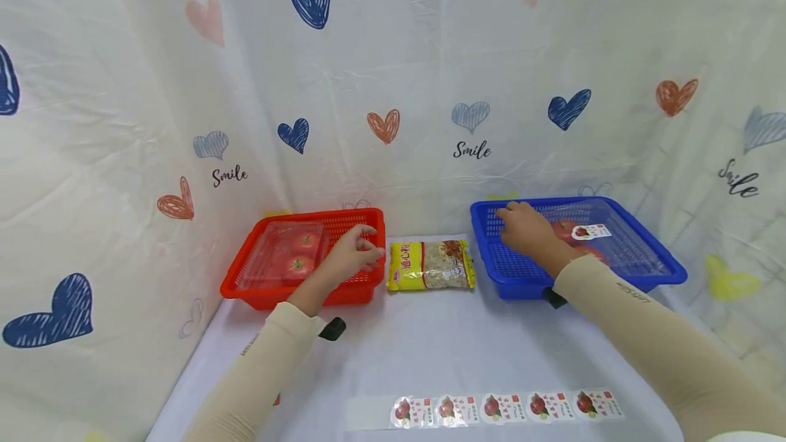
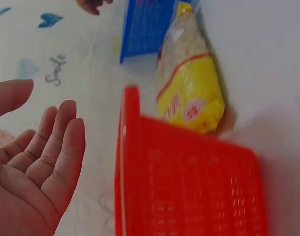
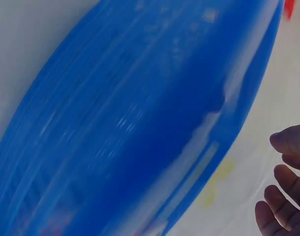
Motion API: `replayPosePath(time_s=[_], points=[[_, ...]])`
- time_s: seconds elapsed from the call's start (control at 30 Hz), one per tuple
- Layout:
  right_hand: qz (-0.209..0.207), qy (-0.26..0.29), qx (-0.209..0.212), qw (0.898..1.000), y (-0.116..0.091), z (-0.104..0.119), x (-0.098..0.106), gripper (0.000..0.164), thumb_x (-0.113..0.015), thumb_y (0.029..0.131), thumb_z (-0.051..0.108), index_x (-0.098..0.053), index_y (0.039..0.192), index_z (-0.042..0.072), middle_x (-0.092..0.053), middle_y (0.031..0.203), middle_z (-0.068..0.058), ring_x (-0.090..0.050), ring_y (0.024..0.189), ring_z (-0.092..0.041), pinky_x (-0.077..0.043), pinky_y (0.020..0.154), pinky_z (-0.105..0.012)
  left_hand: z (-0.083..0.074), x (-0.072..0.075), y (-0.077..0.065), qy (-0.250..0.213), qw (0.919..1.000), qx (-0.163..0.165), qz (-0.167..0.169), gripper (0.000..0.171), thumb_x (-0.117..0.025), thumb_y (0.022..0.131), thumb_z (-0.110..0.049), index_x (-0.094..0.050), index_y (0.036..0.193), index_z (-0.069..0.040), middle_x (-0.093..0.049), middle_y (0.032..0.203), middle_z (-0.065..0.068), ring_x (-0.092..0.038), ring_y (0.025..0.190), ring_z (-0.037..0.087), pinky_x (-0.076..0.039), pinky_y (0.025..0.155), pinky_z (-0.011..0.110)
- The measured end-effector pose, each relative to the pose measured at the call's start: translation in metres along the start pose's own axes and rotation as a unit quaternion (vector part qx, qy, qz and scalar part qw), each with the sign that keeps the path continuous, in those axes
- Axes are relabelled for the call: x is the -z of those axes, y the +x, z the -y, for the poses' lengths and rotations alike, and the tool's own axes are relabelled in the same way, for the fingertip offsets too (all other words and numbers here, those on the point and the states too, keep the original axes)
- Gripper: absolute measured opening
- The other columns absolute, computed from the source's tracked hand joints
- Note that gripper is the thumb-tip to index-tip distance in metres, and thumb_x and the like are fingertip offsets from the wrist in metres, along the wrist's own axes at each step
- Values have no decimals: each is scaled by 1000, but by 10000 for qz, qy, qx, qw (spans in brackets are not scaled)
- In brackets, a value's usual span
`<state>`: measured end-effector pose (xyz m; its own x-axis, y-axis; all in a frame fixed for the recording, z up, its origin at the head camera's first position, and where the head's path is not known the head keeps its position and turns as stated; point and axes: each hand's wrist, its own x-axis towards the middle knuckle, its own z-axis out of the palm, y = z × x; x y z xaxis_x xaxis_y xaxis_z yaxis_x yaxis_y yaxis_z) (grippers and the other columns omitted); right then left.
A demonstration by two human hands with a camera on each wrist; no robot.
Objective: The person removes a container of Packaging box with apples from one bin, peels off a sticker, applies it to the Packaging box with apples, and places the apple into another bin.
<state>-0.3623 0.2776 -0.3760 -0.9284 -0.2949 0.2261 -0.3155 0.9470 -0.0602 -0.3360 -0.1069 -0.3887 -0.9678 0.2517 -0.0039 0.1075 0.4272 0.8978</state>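
Note:
My left hand (image 1: 355, 252) hovers over the right side of a red basket (image 1: 270, 300), its fingers loosely bent and holding nothing. Inside that basket lies a clear plastic box of tomatoes (image 1: 299, 263). In the left wrist view the palm and fingers (image 2: 66, 162) are spread apart from the red rim. Over the left part of a blue basket (image 1: 522, 290) is my right hand (image 1: 527, 227). The right wrist view shows its fingers (image 3: 287, 196) loosely curved with nothing between them. A clear box with tomatoes (image 1: 563, 229) and a stuck-on label (image 1: 591, 231) sits in the blue basket.
Between the baskets lies a yellow bag of macaroni (image 1: 408, 268). Near the table's front edge is a backing strip (image 1: 368, 413) with several round-ended tomato labels (image 1: 493, 408). A white curtain (image 1: 393, 53) printed with hearts hangs behind and at the sides.

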Motion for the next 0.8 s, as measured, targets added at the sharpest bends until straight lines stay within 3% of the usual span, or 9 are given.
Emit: replayPosePath(time_s=[0.2,0.4,0.5,0.63,0.7,0.8], points=[[59,14,295,9995,20,66,-19,36,-66,90,16,-63,122,1,-61,110,-15,-55,104,-34,-48,92,-49,17,72,-8,524,9961,275,-649,57,-71,90,-32,-43,137,-14,-61,107,12,-65,95,32,-54,84,45],[61,162,611,9980,32,126,-35,32,-62,93,23,-66,119,5,-64,109,-10,-57,101,-28,-49,92,-42,40,135,-4,1428,9808,791,-1070,70,-64,94,-40,-33,147,-6,-52,126,18,-52,113,36,-45,96,52],[74,343,711,9968,38,155,-43,30,-62,94,29,-68,116,9,-66,107,-5,-58,97,-23,-50,90,-38,52,155,-2,1742,9694,1161,-1283,69,-61,95,-39,-35,145,0,-48,131,21,-47,112,35,-45,95,52],[350,1269,707,9888,44,194,-51,29,-62,95,33,-69,114,12,-66,99,1,-58,89,-16,-53,81,-29,64,171,-4,1768,9559,1674,-1641,62,-58,95,-37,-42,136,7,-51,123,23,-50,106,36,-49,89,48],[523,1819,695,9795,46,213,-54,29,-62,95,35,-69,114,13,-65,95,4,-57,86,-14,-53,77,-26,69,177,-5,1647,9526,1870,-1745,62,-57,95,-37,-42,135,7,-52,122,24,-51,105,37,-50,89,47],[736,2321,635,9678,47,240,-60,31,-64,94,37,-69,115,15,-64,93,7,-56,84,-13,-53,73,-24,76,184,-9,1009,9556,2278,-1573,66,-60,94,-37,-36,141,2,-50,129,24,-53,110,39,-50,92,50]])
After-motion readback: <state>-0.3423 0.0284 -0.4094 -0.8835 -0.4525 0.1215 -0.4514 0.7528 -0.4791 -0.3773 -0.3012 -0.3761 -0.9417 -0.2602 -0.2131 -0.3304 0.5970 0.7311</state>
